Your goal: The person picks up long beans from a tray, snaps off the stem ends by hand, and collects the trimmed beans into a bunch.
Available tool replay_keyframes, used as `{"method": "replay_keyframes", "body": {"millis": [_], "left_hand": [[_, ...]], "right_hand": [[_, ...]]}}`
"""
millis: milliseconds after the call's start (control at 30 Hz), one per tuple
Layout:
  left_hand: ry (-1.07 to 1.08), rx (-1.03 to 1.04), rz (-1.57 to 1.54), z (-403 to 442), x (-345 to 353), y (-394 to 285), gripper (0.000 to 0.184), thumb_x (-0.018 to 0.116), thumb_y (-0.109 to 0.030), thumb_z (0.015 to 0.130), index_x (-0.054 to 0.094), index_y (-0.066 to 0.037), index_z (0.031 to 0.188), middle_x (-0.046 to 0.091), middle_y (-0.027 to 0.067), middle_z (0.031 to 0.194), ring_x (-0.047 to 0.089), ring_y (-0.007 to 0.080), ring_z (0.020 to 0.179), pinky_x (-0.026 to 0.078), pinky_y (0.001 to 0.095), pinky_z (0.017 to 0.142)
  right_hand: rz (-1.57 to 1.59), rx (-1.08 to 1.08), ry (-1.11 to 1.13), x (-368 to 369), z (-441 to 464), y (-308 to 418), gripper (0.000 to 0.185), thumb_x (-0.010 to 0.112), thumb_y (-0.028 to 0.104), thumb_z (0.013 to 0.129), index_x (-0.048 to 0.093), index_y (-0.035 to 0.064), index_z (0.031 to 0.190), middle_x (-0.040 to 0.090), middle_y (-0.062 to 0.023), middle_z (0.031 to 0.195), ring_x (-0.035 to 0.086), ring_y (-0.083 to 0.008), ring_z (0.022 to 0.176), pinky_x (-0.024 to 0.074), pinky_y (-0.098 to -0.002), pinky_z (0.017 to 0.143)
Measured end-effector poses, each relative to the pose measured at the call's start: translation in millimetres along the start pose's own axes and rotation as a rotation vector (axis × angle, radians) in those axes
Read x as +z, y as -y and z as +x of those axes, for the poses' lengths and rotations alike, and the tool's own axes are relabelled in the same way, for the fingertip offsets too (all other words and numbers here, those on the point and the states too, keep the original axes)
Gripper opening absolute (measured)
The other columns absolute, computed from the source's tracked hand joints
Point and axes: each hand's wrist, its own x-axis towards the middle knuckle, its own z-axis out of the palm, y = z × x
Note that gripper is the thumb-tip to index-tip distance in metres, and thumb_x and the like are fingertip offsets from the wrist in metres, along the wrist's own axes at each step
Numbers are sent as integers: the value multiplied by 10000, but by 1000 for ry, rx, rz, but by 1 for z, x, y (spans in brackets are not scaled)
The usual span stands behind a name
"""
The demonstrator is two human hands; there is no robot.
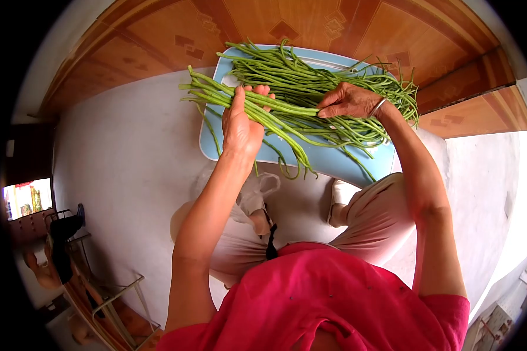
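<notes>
My left hand (243,130) is turned palm up, with its thumb and fingers around a small bundle of long green beans (276,126). The bundle's near ends stick out to the left of the hand, while its tails hang past the table's front edge. My right hand (352,100), a metal bangle at its wrist, pinches long beans that run across from the left hand. Behind both hands lies a large heap of long beans (281,73) on a light blue low table (328,161). The right fingertips partly hide what they grip.
A patterned wooden panel (158,44) stands just behind the table. Below the table's front edge are a clear plastic bag (263,186) and my feet on the pale floor. At far left, another person (47,272) is near a metal-framed seat (120,289).
</notes>
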Motion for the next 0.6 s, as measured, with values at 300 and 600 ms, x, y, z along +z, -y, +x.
{"method": "replay_keyframes", "body": {"millis": [300,600], "left_hand": [[-59,-27,6,-8,-11,3,214,461,-230,984,438,-63,851,454,53,772,455,212,755,445,396,790],[-101,-14,22,-7,-14,0,210,452,-233,987,444,-62,865,457,54,768,467,216,759,449,399,789]], "right_hand": [[-631,-37,-475,15,47,-26,298,683,188,791,653,36,1047,653,-118,1031,627,-277,942,513,-365,822],[-1025,-128,-476,38,83,-34,321,709,294,734,628,61,939,603,-104,988,584,-290,965,517,-384,787]]}}
